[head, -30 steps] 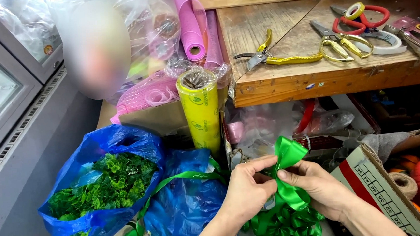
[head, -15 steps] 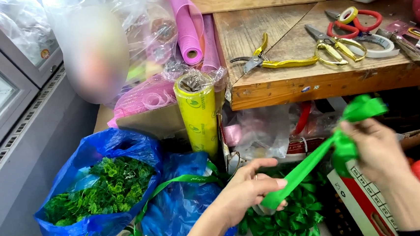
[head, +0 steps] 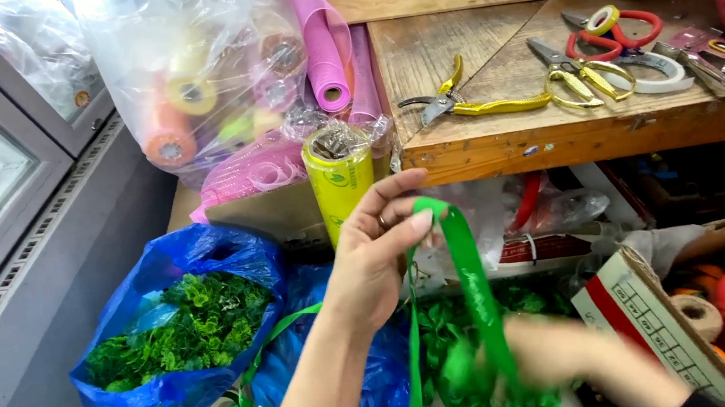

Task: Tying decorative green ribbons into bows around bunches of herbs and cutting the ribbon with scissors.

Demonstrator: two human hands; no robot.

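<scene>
The left hand (head: 375,258) is lifted up in the middle of the view, with its fingers spread a little. A shiny green ribbon (head: 470,281) loops over the tips of its thumb and first finger, so the hand pinches the ribbon at the top of the loop. The ribbon hangs down from there in two strands. One strand goes straight down past the wrist, and the other goes down to the right hand (head: 560,355). The right hand is low and very blurry, so I cannot tell if it is closed or spread, but the ribbon reaches it. Under the hands lies a pile of green bows (head: 448,325). To the left is a blue bag (head: 175,327) full of green plastic leaves. Behind the left hand stands a yellow roll (head: 339,175) with a clear wrap on top. Next to it lean pink rolls (head: 322,45). On the wooden table (head: 494,135) lie yellow-handled cutters (head: 474,102), gold scissors (head: 575,74) and a ring of white tape (head: 655,72). At the lower right is a cardboard box (head: 660,319) with a ball of twine (head: 698,316) in it.
</scene>
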